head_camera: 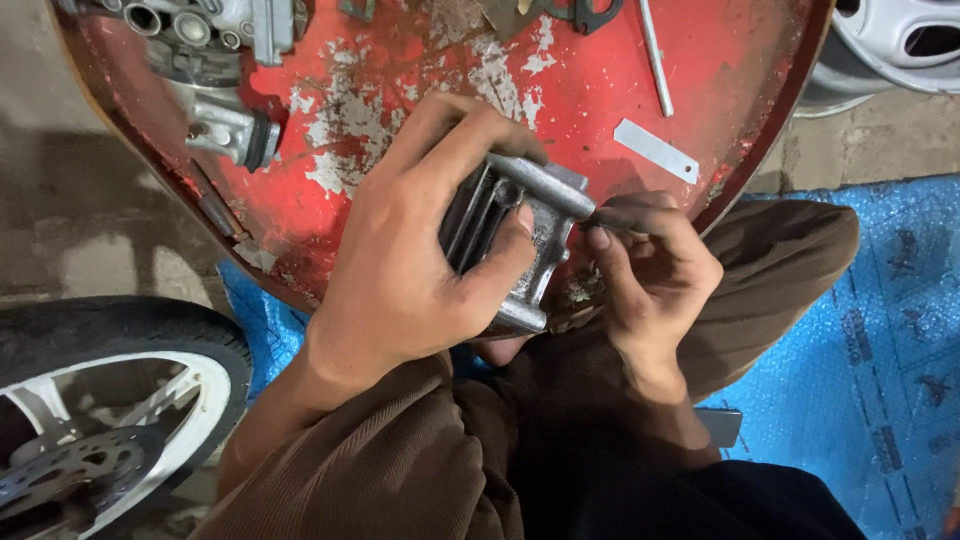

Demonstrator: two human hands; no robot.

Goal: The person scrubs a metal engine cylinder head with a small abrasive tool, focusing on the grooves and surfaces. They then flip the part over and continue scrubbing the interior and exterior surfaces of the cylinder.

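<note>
Brown-sleeved left hand [400, 260] clamps a finned grey metal casting [520, 235] at frame centre; right hand [650, 270], just right, pinches a thin scraper [605, 213] against it.

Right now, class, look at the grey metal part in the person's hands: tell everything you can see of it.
The metal part is a dull grey casting, greasy-looking, with parallel cooling fins on its left side and a smooth tube-like boss along the top. It is held tilted over the edge of the red tray. The left hand wraps around it, thumb across its face; the right hand presses a thin dark tool against its right end.
</note>
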